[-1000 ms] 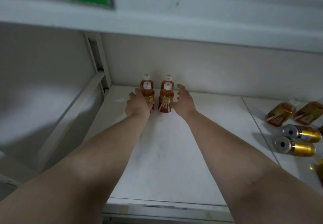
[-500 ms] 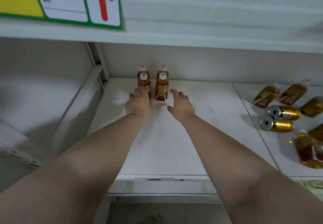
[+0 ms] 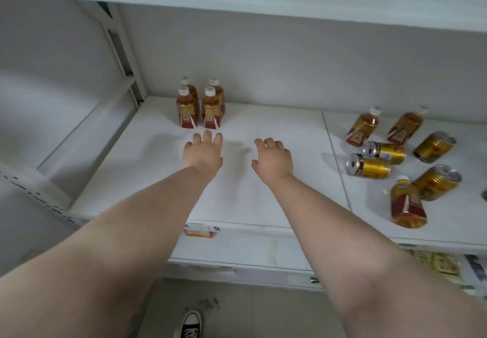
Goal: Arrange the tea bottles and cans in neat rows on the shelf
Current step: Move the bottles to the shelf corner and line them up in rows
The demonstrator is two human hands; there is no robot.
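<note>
At the back left of the shelf point(image 3: 158, 179), the standing bottles point(image 3: 186, 111) make a little square, two in front and two behind, caps up and close together. I think they stand in that corner because the rows start there, and filling from the back wall leaves room in front for more. Count them: four. Just in front of them is your left hand point(image 3: 203, 150), low over the shelf with straight fingers. It holds nothing and does not touch the bottles. Beside it, your right hand point(image 3: 272, 157) has loosely bent fingers and holds nothing too. Both hands look free to fetch the next thing. Further right, past the line where two shelf boards meet, the lying bottles point(image 3: 363, 126) rest on their sides. There are three: two near the back and one near the front edge. Between them the cans point(image 3: 369, 166) lie on their sides as well. There are four. They look dropped there, not set in place, so they may roll when you reach for them. At the far right edge a dark bit shows, and I cannot tell what it is.
</note>
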